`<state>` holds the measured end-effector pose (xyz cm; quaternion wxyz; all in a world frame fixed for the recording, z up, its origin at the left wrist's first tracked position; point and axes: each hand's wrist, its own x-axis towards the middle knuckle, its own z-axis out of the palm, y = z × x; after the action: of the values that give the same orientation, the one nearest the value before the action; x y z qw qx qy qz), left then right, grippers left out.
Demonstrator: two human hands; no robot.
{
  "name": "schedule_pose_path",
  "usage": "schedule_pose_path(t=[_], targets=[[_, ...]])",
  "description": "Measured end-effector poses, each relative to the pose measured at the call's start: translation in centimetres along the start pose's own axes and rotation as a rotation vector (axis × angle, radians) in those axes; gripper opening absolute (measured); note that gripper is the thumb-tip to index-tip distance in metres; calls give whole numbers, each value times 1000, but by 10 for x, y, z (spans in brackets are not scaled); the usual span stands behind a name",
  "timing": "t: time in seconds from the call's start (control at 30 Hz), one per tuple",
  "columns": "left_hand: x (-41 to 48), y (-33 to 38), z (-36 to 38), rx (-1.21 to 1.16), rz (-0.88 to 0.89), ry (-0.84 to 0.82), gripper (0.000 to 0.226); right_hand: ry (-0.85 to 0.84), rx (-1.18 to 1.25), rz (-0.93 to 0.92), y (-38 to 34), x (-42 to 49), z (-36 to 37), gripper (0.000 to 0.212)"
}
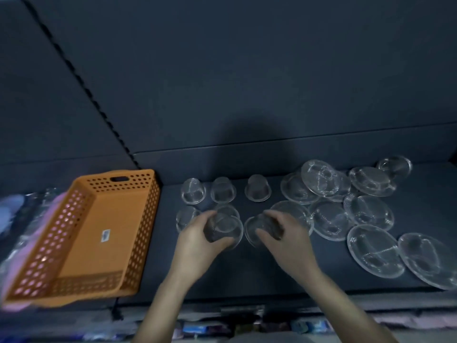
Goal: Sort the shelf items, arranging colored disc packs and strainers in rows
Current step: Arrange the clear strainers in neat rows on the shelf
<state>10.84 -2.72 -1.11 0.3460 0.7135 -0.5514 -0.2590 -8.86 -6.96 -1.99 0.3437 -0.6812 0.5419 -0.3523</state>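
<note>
A small clear cup-shaped strainer [223,229] is gripped by the left hand [195,243] over the dark shelf [247,268]; the right hand [286,241], just beside it, grips a second clear strainer [259,226]. More clear strainers [221,190] stand beyond both hands. Clear round disc packs [368,212] lie right of the right hand, and an orange perforated plastic basket [146,219] sits left of the left hand.

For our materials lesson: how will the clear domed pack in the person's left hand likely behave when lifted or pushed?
The clear domed pack looks thin-walled and see-through, so it is probably light and easily dented. The left hand spans it with curled fingers, suggesting little weight. Its round shape may roll if tipped.
</note>
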Motion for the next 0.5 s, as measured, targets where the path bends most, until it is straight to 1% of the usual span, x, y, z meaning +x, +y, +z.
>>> schedule_pose_path(t=[0.2, 0.3, 0.5], targets=[[-30, -33, -15, 84, -80, 28, 67, -147, -139, -89, -5, -11, 33, 41], [-36, -45, -19, 127, -95, 32, 66, -215, -218, -118, -5, -16, 48, 44], [-32, -61, -25, 244, -122, 72, 65, -252, -284, -176, -10, -16, 67, 50]])
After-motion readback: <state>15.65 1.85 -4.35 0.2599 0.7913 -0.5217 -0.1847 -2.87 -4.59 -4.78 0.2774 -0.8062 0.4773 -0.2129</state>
